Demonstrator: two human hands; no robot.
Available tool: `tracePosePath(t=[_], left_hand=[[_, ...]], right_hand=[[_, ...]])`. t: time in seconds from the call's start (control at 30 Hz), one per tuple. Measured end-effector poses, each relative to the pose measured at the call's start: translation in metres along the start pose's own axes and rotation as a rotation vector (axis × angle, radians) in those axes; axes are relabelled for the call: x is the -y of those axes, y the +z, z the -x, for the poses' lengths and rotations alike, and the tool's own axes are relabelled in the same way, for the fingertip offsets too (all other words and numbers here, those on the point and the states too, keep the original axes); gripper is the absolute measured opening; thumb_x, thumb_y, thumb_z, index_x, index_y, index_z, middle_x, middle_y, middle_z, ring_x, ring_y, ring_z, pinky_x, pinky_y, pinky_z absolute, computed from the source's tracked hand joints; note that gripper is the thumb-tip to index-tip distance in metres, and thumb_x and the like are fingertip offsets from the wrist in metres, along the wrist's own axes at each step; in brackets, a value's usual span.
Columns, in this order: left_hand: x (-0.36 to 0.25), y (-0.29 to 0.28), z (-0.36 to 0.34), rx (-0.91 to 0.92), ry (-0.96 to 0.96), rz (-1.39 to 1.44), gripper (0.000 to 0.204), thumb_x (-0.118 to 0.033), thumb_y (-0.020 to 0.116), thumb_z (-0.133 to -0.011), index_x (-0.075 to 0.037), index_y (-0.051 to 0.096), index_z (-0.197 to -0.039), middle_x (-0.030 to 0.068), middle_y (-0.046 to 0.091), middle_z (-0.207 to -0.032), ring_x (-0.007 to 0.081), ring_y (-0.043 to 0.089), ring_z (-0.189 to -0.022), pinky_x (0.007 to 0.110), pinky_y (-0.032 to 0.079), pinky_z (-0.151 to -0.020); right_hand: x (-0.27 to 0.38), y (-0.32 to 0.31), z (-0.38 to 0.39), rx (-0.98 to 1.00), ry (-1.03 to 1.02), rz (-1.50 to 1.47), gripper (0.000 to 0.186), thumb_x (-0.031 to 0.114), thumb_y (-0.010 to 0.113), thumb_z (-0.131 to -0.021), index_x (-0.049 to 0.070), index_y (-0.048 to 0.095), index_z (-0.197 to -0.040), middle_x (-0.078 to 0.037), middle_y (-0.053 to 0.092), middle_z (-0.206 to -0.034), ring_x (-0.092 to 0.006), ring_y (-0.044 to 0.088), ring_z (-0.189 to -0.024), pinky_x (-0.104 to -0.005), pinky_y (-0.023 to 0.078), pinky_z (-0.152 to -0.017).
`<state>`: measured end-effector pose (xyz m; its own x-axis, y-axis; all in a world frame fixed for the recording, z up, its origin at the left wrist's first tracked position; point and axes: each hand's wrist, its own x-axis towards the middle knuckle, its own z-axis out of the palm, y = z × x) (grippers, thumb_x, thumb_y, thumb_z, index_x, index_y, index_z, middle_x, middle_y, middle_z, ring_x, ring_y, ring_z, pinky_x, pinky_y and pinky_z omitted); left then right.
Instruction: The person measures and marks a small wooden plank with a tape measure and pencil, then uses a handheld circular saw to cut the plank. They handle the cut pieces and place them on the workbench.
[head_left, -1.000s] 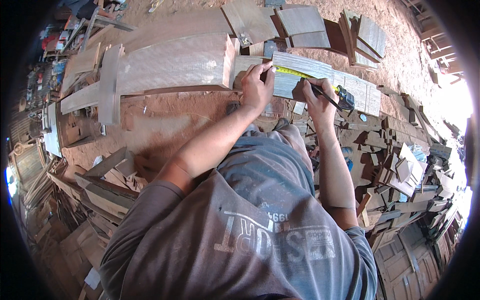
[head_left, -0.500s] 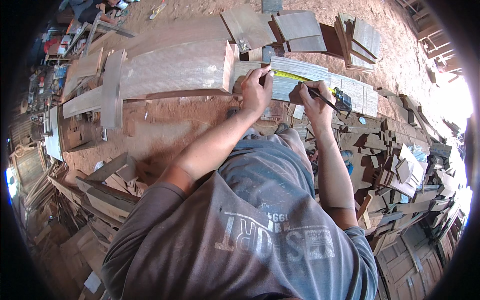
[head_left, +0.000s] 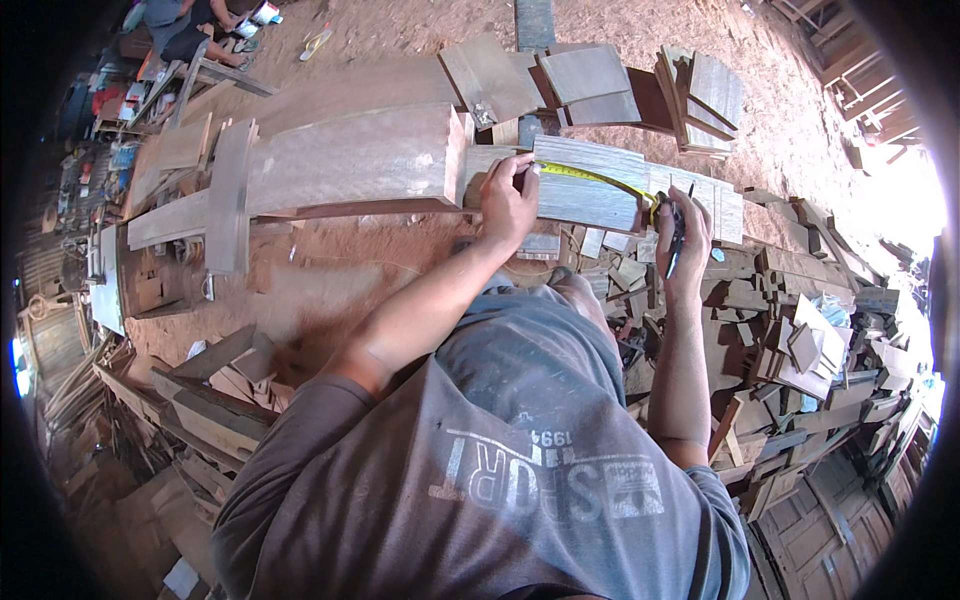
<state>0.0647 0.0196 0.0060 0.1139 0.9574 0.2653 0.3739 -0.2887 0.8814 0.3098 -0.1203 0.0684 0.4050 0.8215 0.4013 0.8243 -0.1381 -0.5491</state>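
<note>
I see two hands stretching one yellow tape measure along a grey plank.

The tape measure [head_left: 600,180] lies long-ways on the grey plank [head_left: 590,190], running left to right and dipping a little toward the right. My left hand [head_left: 508,200] presses the tape's end down flat on the plank's left part, fingers closed on it. My right hand [head_left: 682,235] is curled tight around the tape's other end and one dark pencil [head_left: 676,240], which points toward me. The plank rests on the red dirt floor [head_left: 400,260], its long side going left to right too. One big brown wood block [head_left: 350,160] lies just beside its left end. Many small wood scraps [head_left: 800,340] are piled at my right, too many to count.
</note>
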Motion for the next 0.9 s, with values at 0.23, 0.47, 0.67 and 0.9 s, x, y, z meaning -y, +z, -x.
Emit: tracePosePath(t=[0.23, 0.47, 0.67, 0.9], left_hand=[[0.002, -0.001, -0.001, 0.000, 0.058, -0.054, 0.023, -0.007, 0.075, -0.096, -0.001, 0.074, -0.118, 0.0187, 0.077, -0.107, 0.0347, 0.076, -0.098, 0.044, 0.059, -0.088], [0.002, 0.001, 0.000, 0.007, 0.039, -0.051, 0.026, -0.006, 0.076, -0.096, -0.003, 0.074, -0.121, 0.0167, 0.075, -0.107, 0.0335, 0.075, -0.098, 0.044, 0.058, -0.089], [0.003, -0.001, 0.000, 0.012, 0.055, -0.056, 0.027, -0.006, 0.075, -0.096, -0.003, 0.073, -0.123, 0.0163, 0.075, -0.107, 0.0318, 0.075, -0.098, 0.043, 0.058, -0.089], [0.000, -0.001, 0.001, 0.039, -0.073, -0.023, 0.028, -0.012, 0.077, -0.100, -0.004, 0.071, -0.126, 0.0139, 0.076, -0.106, 0.0276, 0.075, -0.095, 0.042, 0.058, -0.087]], right_hand=[[-0.039, -0.008, 0.020, 0.206, -0.122, 0.117, 0.078, 0.013, 0.079, -0.085, 0.009, 0.052, -0.158, -0.020, 0.062, -0.147, -0.0434, 0.050, -0.144, -0.0549, 0.033, -0.125], [-0.049, 0.005, 0.014, 0.219, -0.142, 0.130, 0.083, 0.019, 0.084, -0.088, 0.009, 0.046, -0.161, -0.022, 0.059, -0.147, -0.0442, 0.049, -0.142, -0.0560, 0.037, -0.123], [-0.052, 0.003, -0.003, 0.336, -0.128, 0.078, 0.076, 0.031, 0.083, -0.095, 0.005, 0.047, -0.158, -0.025, 0.058, -0.146, -0.0455, 0.056, -0.135, -0.0526, 0.049, -0.114], [-0.050, -0.003, -0.014, 0.297, -0.078, 0.033, 0.068, 0.034, 0.088, -0.090, 0.005, 0.058, -0.144, -0.022, 0.064, -0.134, -0.0439, 0.067, -0.120, -0.0510, 0.057, -0.100]])
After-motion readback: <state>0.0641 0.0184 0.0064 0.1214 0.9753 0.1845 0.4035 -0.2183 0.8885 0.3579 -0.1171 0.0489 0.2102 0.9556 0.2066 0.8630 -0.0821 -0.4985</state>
